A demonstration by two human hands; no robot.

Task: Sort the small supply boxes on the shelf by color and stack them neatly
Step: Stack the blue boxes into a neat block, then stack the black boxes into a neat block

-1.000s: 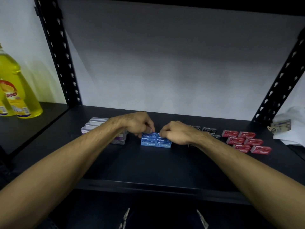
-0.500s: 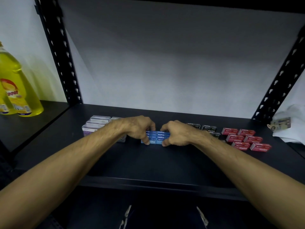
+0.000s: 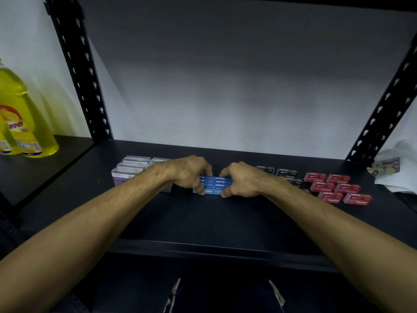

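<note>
A block of several blue staple boxes (image 3: 214,185) sits mid-shelf on the black shelf board (image 3: 203,224). My left hand (image 3: 189,172) presses its left side and my right hand (image 3: 241,179) its right side, thumbs at the front edge. To the left stand clear and purple paper clip boxes (image 3: 129,171), partly hidden by my left forearm. Black staple boxes (image 3: 286,173) lie behind my right wrist. Several red staple boxes (image 3: 334,187) lie in two rows at the right.
Yellow detergent bottles (image 3: 24,123) stand on the neighbouring shelf at far left. Black perforated uprights (image 3: 79,71) frame the bay on both sides. A white cloth with a tag (image 3: 397,168) lies at far right. Bare board stretches in front of the boxes.
Both hands have closed in around the blue boxes, thumbs dropping to the front edge, and the boxes are squeezed into one tight block.
</note>
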